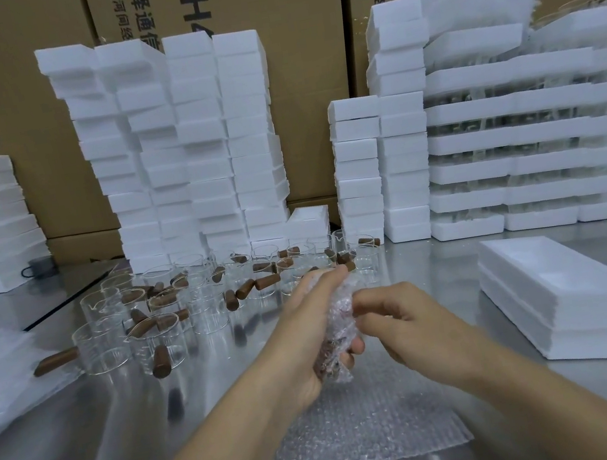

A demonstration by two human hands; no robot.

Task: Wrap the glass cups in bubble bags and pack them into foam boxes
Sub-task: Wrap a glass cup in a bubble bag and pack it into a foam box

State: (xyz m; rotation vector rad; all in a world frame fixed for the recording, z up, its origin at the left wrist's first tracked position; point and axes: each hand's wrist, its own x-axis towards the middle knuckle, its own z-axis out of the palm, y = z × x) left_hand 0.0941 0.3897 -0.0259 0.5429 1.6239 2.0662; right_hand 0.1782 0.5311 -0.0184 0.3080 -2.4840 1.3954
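Just above a steel table [89, 446], left hand [309, 333] and right hand [406, 323] grip a bubble-wrapped cup [339, 324] near foam boxes [199, 146]

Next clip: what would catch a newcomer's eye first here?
At centre, the left hand grips a clear bubble-wrap bundle while the right hand pinches its wrap. Behind them, clear glass cups with brown wooden handles crowd the shiny metal table. Tall stacks of white foam boxes rise at the back.

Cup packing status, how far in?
Done: stacked foam boxes behind, contents hidden. In hand: left hand grips a cup in a bubble bag, right hand pinches the bag. Left: the open box beside is empty; many bare cups wait.
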